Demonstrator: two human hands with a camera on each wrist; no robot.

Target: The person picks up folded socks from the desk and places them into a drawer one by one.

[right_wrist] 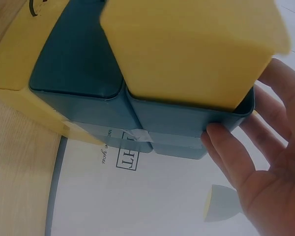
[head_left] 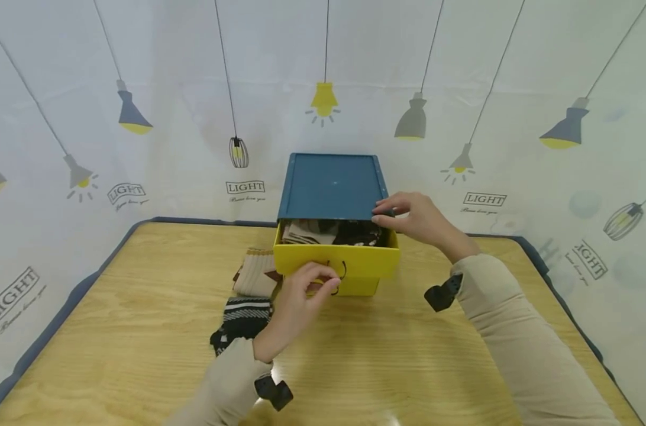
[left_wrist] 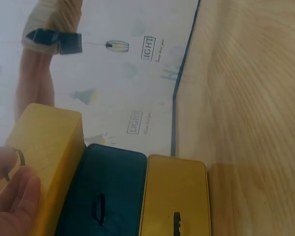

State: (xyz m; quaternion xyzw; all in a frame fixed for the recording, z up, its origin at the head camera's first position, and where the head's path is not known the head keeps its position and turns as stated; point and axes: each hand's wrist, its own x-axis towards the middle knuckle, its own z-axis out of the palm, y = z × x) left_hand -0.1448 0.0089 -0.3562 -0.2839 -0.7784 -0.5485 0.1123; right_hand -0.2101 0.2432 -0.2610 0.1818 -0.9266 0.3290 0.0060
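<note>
The yellow top drawer (head_left: 336, 260) of a small drawer unit (head_left: 333, 186) with a blue top stands partly pulled out, with folded beige and black socks (head_left: 309, 231) inside. At the drawer front my left hand (head_left: 296, 302) pinches the thin black loop handle (left_wrist: 22, 157), thumb and fingertips brought together. My right hand (head_left: 421, 222) grips the unit's upper right front corner; in the right wrist view its thumb (right_wrist: 231, 152) lies on the blue outer wall and the other fingers reach round the corner.
Beneath the pulled-out drawer are a blue drawer (left_wrist: 101, 187) and another yellow drawer (left_wrist: 174, 196), both closed. Left of the unit, folded beige socks (head_left: 256, 275) and black patterned socks (head_left: 245, 316) lie on the wooden table (head_left: 142, 319). A lamp-printed wall covering (head_left: 190, 106) rises behind.
</note>
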